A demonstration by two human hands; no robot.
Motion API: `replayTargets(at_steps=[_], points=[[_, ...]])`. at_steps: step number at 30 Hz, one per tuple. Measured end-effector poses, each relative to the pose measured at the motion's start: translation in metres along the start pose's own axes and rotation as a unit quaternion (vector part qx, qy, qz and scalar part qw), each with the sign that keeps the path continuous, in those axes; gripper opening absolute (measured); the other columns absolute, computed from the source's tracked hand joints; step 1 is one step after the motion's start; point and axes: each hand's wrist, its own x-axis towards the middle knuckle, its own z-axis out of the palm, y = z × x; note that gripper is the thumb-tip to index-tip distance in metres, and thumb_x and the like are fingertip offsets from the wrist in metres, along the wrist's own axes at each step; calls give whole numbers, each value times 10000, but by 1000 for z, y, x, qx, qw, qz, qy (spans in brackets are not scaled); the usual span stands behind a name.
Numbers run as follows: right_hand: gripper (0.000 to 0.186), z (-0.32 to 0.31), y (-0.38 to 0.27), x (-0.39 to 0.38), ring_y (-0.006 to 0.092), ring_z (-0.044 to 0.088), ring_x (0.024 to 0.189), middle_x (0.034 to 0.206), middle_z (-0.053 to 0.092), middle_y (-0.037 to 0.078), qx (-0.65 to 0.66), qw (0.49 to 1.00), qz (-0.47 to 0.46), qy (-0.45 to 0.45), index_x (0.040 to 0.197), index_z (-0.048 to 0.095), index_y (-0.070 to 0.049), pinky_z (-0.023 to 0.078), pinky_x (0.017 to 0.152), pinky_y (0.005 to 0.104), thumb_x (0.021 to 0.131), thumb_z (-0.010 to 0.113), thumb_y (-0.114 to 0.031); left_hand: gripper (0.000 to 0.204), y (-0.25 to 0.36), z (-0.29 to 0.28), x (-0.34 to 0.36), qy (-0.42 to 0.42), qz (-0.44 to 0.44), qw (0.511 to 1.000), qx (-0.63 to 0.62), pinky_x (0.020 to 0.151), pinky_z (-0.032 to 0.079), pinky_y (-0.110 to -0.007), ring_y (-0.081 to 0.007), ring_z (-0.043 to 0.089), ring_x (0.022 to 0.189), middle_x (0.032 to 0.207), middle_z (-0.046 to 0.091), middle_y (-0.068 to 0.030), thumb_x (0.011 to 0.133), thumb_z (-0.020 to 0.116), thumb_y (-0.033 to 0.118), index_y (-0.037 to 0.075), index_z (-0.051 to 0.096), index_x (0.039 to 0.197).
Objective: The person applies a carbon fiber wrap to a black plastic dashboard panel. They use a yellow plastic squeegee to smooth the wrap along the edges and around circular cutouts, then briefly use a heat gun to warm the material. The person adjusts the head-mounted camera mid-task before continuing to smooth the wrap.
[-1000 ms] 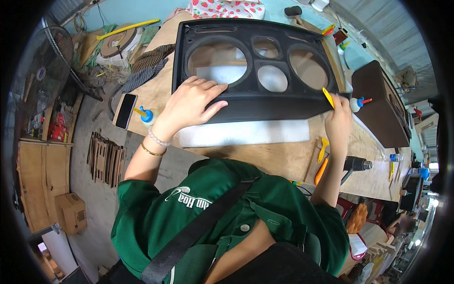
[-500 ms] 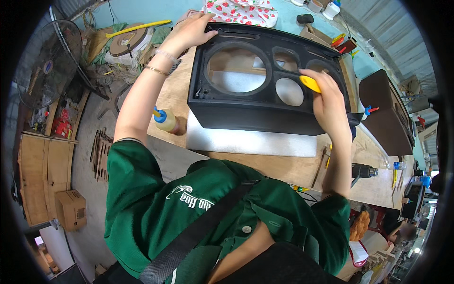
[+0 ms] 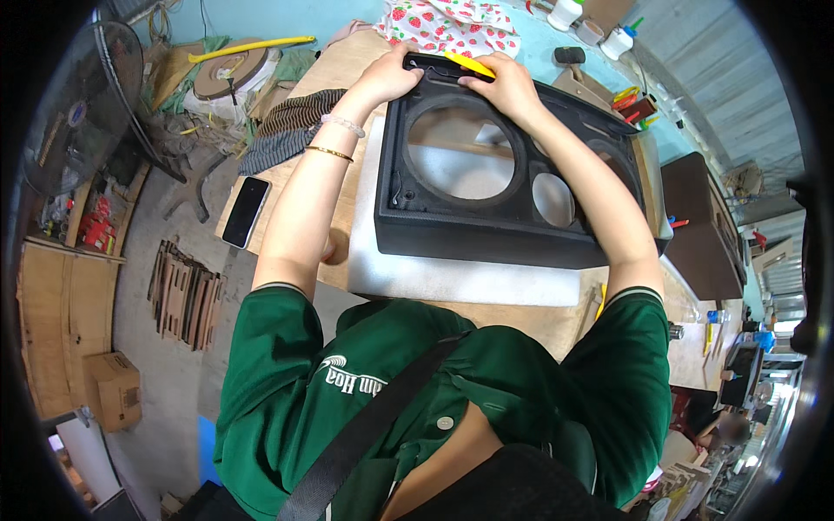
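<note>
A black speaker box (image 3: 486, 221) with round cut-outs lies on a white sheet (image 3: 452, 280) on the wooden bench (image 3: 343, 78). My left hand (image 3: 388, 76) presses on the box's far left corner. My right hand (image 3: 504, 82) grips a yellow utility knife (image 3: 469, 65) and holds it against the box's far edge, right beside the left hand. Both forearms reach across the box, with bracelets on my left wrist.
A phone (image 3: 246, 211) lies at the bench's left edge. A strawberry-print cloth (image 3: 447, 24) sits behind the box. Glue bottles (image 3: 565, 13) stand at the back. A dark cabinet (image 3: 695, 227) is at right, a fan (image 3: 82, 108) and wood pieces (image 3: 184, 293) at left.
My right hand has carried the yellow knife from the box's right side to its far left edge. My left hand stays at the far corner. The view has shifted closer over the box.
</note>
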Motion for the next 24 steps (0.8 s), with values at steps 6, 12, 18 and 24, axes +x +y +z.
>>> replayTargets(at_steps=[6, 12, 18, 24], points=[[239, 21, 6, 6, 248, 681, 774, 860, 684, 75, 1, 997, -52, 52, 940, 756, -72, 527, 714, 344, 768, 798, -233, 486, -1, 3, -5, 14, -11, 1000, -14, 1012, 451, -387, -350, 597, 1188, 1254, 627, -230, 892, 598, 226, 77, 529, 1349], [193, 24, 14, 9, 190, 675, 767, 841, 677, 59, 106, 994, -4, 14, 944, 760, -68, 515, 721, 303, 773, 774, -156, 464, -4, 5, -5, 22, -6, 999, -23, 1012, 453, -392, -351, 597, 1188, 1248, 626, -238, 901, 585, 234, 75, 538, 1334], [284, 22, 17, 10, 279, 628, 718, 793, 609, 118, 142, 990, 9, 12, 808, 650, 0, 487, 677, 361, 735, 769, -247, 472, -7, 9, -4, 51, 11, 998, -20, 978, 482, -436, -374, 625, 1128, 1191, 658, -212, 868, 585, 288, 135, 564, 1314], [302, 25, 14, 13, 267, 640, 784, 825, 628, 92, 72, 997, 17, 5, 859, 669, -40, 476, 709, 395, 711, 789, -274, 473, -6, 10, -4, 51, -7, 998, -20, 977, 486, -439, -377, 625, 1122, 1166, 667, -216, 851, 582, 274, 127, 578, 1301]])
